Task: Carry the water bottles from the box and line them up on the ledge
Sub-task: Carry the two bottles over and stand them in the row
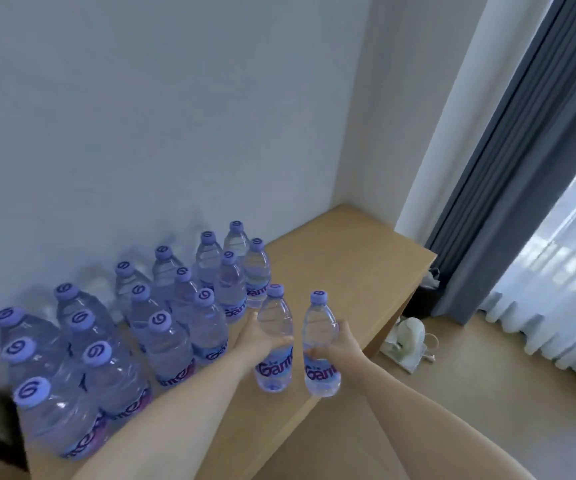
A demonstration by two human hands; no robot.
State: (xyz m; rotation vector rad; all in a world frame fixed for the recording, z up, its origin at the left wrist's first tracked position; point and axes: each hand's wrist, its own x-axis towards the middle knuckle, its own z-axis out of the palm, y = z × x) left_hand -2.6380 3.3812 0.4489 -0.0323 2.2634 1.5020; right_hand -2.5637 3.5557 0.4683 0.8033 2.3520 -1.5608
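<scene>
1. Each hand holds one water bottle upright, side by side. Both carry a purple-and-blue label whose lettering starts "Gan"; the rest curves out of sight.
2. The left hand (pixel 262 336) wraps the left bottle (pixel 274 341) at mid-body, thumb across the front, arm stretched forward.
3. The right hand (pixel 336 344) grips the right bottle (pixel 321 344) from its right side, fingers curled round the middle, arm extended likewise.
4. Both bottles are over the near edge of the wooden ledge (pixel 342 271); whether their bases touch it I cannot tell.
5. Left of the left hand, and beyond it, stand the lined-up bottles (pixel 161 306) in rows against the wall, their purple caps printed with a swirl.
6. Beyond the right hand hangs a grey curtain (pixel 508 168).
</scene>
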